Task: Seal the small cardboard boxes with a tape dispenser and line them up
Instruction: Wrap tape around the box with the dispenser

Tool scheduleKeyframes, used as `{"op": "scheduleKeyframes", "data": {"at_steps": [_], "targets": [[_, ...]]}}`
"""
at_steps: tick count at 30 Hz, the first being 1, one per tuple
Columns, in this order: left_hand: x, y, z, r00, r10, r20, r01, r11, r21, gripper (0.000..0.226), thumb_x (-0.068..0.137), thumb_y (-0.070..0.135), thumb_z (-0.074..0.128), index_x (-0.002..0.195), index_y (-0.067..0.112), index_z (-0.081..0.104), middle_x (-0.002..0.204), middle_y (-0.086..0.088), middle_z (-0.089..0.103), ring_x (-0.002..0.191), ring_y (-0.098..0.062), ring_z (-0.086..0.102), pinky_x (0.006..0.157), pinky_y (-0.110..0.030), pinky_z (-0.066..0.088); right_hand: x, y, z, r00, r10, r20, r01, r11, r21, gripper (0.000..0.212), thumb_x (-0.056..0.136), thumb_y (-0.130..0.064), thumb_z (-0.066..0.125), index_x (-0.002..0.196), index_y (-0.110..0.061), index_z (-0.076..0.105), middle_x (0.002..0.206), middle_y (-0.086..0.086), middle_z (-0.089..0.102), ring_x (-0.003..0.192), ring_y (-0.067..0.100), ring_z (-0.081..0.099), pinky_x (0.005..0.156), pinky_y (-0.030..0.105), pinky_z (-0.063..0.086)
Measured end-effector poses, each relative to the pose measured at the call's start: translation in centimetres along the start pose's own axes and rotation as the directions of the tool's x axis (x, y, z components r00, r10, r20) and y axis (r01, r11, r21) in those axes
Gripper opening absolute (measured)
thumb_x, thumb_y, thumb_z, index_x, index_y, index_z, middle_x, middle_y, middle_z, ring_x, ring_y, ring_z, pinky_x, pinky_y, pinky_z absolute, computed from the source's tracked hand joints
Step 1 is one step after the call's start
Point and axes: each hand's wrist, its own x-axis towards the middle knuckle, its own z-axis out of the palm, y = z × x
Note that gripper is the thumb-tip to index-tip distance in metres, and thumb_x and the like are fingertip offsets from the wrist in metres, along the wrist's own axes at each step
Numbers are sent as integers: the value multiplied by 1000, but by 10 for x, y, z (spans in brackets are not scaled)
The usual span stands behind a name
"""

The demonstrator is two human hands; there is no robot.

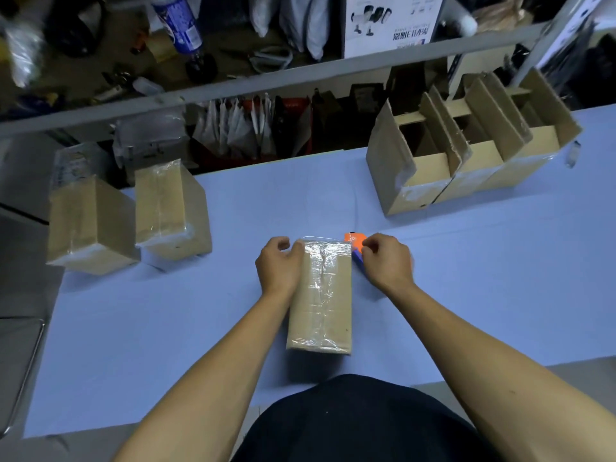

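Note:
A small cardboard box lies in the middle of the blue table, clear tape running along its top. My left hand grips the box's far left edge, thumb on the taped top. My right hand is curled round an orange and blue tape dispenser at the box's far right corner. Two taped boxes stand side by side at the left edge of the table.
Three open cardboard boxes with raised flaps stand in a row at the back right. Behind the table runs a grey shelf rail with clutter, bags and a bottle. A metal frame sits off the left edge.

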Motion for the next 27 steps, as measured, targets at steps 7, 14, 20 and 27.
{"op": "scheduleKeyframes", "data": {"at_steps": [7,14,20,27], "targets": [[2,5,4,999,-39,11,39,998,-39,18,84,34,73,77,17,74,79,10,71,87,-17,68,82,-30,55,-7,-17,12,987,151,51,-159,915,372,37,82,-23,59,54,-3,46,60,5,33,63,17,27,58,31,22],[1,2,0,994,-104,-30,101,990,-98,32,78,34,78,101,15,65,105,1,66,95,-19,62,84,-29,51,-7,-11,16,985,167,41,-170,908,383,39,83,-34,62,60,-3,59,57,3,41,60,17,34,60,31,31],[2,2,4,987,-131,-96,120,987,-111,30,73,31,82,86,18,58,107,-1,61,93,-23,62,83,-33,53,-1,-11,22,972,229,50,-227,866,445,25,74,-41,65,78,-19,76,77,-7,74,78,20,71,79,41,59],[5,-4,0,989,-134,-57,123,980,-158,4,85,22,70,85,19,68,93,3,70,89,-19,66,85,-32,56,-2,-12,22,974,213,78,-224,852,474,17,72,-37,65,73,-22,72,76,-3,73,77,26,71,77,49,60]]}}
